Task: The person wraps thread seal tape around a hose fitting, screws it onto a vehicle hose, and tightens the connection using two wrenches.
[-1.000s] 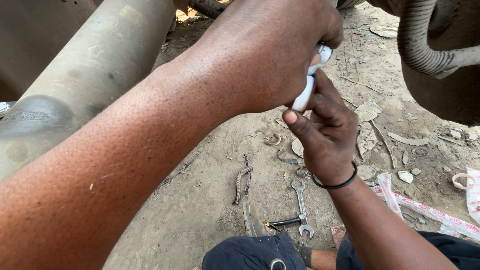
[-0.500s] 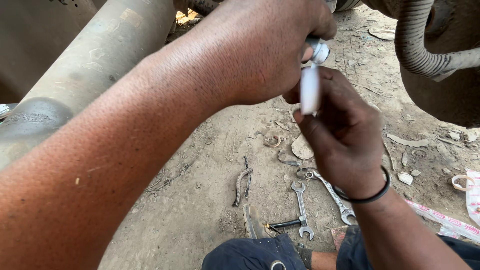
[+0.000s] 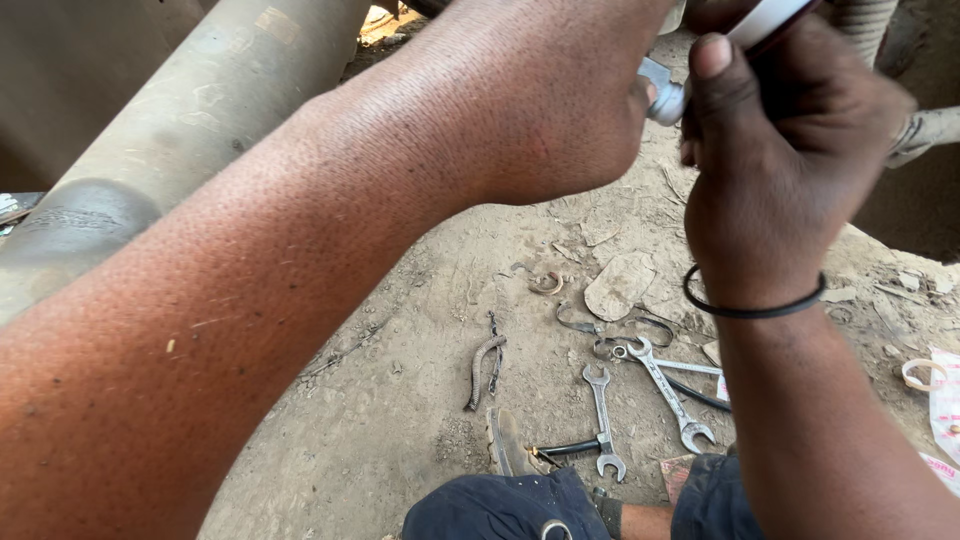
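Note:
My right hand (image 3: 785, 165) is wrapped around a white tube (image 3: 765, 18), held near the top of the view with its grey nozzle end (image 3: 664, 98) pointing left. My left hand (image 3: 560, 100) is closed at that nozzle end, fingers curled around something I cannot make out. A black band sits on my right wrist. My left forearm crosses the whole view from the bottom left.
On the dirt ground lie two open-ended spanners (image 3: 602, 415) (image 3: 668, 390), a bent metal strip (image 3: 482, 368), metal clips (image 3: 545, 283) and a flat stone (image 3: 617, 285). A large grey pipe (image 3: 180, 140) runs along the left. My knees in dark trousers (image 3: 520, 510) are at the bottom.
Both hands have risen toward the top of the view. The tube has swung from upright to slanting up right, and my right hand has turned so that its back faces me.

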